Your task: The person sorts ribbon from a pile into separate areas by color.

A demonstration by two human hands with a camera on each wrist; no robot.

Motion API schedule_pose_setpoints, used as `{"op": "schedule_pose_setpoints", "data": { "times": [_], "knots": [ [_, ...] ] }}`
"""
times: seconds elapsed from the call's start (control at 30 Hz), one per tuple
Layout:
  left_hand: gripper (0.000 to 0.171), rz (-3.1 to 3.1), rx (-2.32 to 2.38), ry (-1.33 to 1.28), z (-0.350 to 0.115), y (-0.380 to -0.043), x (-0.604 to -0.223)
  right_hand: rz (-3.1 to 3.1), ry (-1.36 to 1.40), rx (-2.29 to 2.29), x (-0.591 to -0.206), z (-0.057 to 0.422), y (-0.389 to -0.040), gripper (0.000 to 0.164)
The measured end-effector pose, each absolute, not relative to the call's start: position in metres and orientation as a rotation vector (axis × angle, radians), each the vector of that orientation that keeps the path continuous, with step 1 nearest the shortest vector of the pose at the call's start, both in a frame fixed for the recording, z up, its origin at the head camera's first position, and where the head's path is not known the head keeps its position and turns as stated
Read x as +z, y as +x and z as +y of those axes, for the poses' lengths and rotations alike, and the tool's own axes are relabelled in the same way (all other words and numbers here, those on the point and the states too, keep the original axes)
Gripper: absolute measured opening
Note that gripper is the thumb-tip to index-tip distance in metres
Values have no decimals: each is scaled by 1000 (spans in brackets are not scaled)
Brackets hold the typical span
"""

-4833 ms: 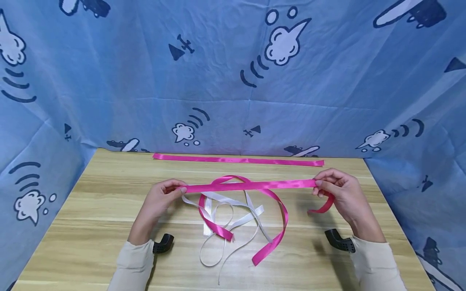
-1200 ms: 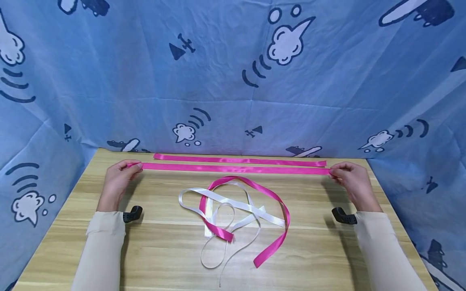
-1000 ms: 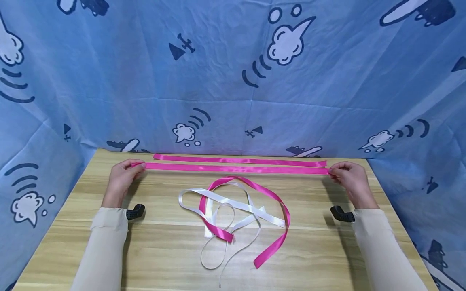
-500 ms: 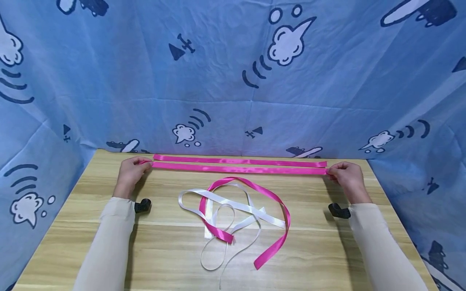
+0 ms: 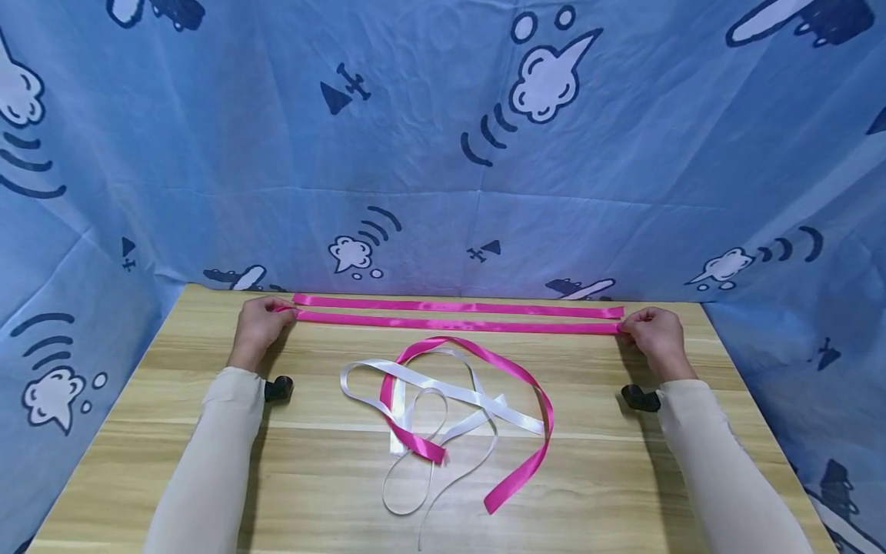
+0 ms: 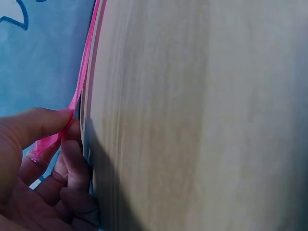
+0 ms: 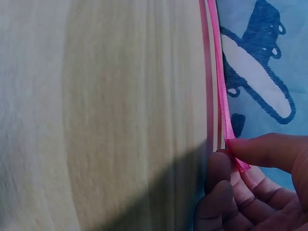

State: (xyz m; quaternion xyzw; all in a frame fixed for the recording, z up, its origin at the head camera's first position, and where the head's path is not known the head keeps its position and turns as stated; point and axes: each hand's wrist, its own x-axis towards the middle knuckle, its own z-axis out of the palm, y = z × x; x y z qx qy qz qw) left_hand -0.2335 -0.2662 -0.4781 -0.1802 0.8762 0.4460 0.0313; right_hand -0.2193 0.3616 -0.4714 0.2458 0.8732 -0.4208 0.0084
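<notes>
From the head view, a person in beige sleeves (image 5: pixel 201 462) pulls a long, flat, shiny pink satin ribbon (image 5: pixel 457 325) straight across the far part of a pale wood-grain table (image 5: pixel 609 492). The left hand (image 5: pixel 258 331) pinches one end, the right hand (image 5: pixel 657 338) the other; whether the ribbon's middle touches the wood cannot be told. Just behind it, nearly parallel along the back edge, lies a second flat pink satin ribbon (image 5: pixel 457 307). Nearer the person, between the forearms, a curved pink satin ribbon (image 5: pixel 515 483) lies tangled with a glossy white satin ribbon (image 5: pixel 508 415) and a thin, pale, looped cord (image 5: pixel 404 514). A black device (image 5: pixel 279 388) is worn at the left wrist, a similar black device (image 5: pixel 641 398) at the right. Blue fabric printed with cartoon clouds and planes (image 5: pixel 415 154) hangs behind and to both sides.

In the left wrist view, thumb and forefinger press together on the stretched ribbon, its short end poking out past the grip; the other fingers curl beneath.

In the right wrist view, the thumb clamps the ribbon against the forefinger, a short tip showing beyond the pinch, with the printed fabric close behind the hand.
</notes>
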Motion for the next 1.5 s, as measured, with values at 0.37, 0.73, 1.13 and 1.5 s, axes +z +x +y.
{"op": "schedule_pose_setpoints", "data": {
  "times": [0.37,0.73,1.13,1.5],
  "knots": [
    [27,2740,1340,-572,-266,-237,-479,2774,749,-1297,-475,358,-221,10],
    [30,2712,1350,-591,-268,-237,-482,2784,764,-1247,-477,357,-221,14],
    [36,2716,1454,-515,-275,-228,-486,2779,801,-1263,-477,367,-211,22],
    [33,2701,1564,-507,-278,-221,-480,2935,832,-1209,-469,369,-191,29]
  ]
}}
